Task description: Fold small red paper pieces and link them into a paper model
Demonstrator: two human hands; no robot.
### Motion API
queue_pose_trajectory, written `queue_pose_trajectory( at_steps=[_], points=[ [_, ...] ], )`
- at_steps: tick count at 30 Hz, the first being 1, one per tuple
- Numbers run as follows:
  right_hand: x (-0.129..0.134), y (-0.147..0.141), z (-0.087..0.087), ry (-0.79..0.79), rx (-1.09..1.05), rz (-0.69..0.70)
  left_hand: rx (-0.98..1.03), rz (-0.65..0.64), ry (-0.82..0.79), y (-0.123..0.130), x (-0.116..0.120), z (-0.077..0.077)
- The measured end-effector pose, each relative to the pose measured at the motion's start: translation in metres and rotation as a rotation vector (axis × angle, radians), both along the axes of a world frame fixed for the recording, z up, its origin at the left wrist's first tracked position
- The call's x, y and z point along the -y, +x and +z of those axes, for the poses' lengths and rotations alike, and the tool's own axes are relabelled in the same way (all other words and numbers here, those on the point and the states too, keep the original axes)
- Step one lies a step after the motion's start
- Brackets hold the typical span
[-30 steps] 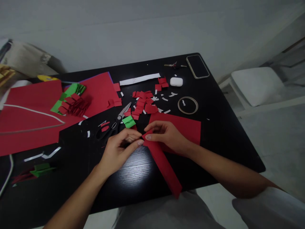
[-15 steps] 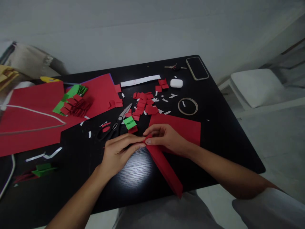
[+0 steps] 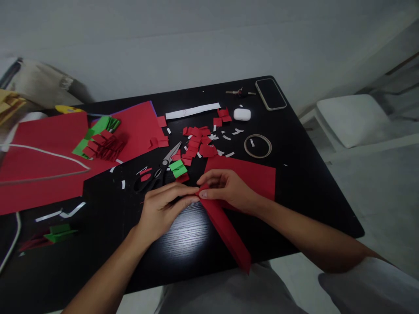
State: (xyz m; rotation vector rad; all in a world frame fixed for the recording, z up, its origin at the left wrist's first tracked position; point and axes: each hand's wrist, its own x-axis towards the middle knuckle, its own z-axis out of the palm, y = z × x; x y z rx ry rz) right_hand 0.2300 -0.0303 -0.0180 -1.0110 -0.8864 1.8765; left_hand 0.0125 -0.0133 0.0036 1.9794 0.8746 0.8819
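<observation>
A folded red paper strip [image 3: 226, 226] slants from my fingertips down past the table's front edge. My left hand [image 3: 165, 207] pinches its upper end between thumb and fingers. Right beside it, my right hand [image 3: 225, 191] grips the same end with thumb and forefinger. What lies between the fingertips is mostly hidden. Under and behind my right hand is a flat red paper sheet [image 3: 252, 174]. Just beyond my left hand lie black-handled scissors [image 3: 163, 168], blades pointing away, and a small folded green paper piece [image 3: 178, 168].
Red folded pieces [image 3: 196, 141] and white paper scraps litter the middle of the black table [image 3: 314, 192]. A tape roll [image 3: 258, 146], white earbud case [image 3: 242, 114], phone [image 3: 271, 93] and keys [image 3: 241, 92] lie to the right. Large red sheets [image 3: 49, 165] cover the left, with a yellow cutter [image 3: 68, 109] behind.
</observation>
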Motion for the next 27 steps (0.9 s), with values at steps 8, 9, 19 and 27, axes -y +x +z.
queue_pose_trajectory(
  at_steps=[8, 9, 19, 27],
  points=[
    [-0.0003, -0.0001, -0.0002, -0.027, -0.005, 0.005, 0.016, -0.004, 0.014, 0.0005, -0.0002, -0.0018],
    [-0.0004, -0.0001, -0.0002, -0.033, -0.003, 0.005, 0.015, -0.001, 0.016, 0.0006, 0.0001, -0.0020],
    [-0.0003, -0.0008, -0.0007, -0.013, 0.036, -0.019, 0.002, 0.093, -0.139, 0.0009, -0.0010, -0.0002],
    [0.0008, -0.0034, -0.0027, -0.008, 0.112, 0.006, -0.153, -0.065, -0.428, 0.0054, 0.0005, -0.0057]
  ],
)
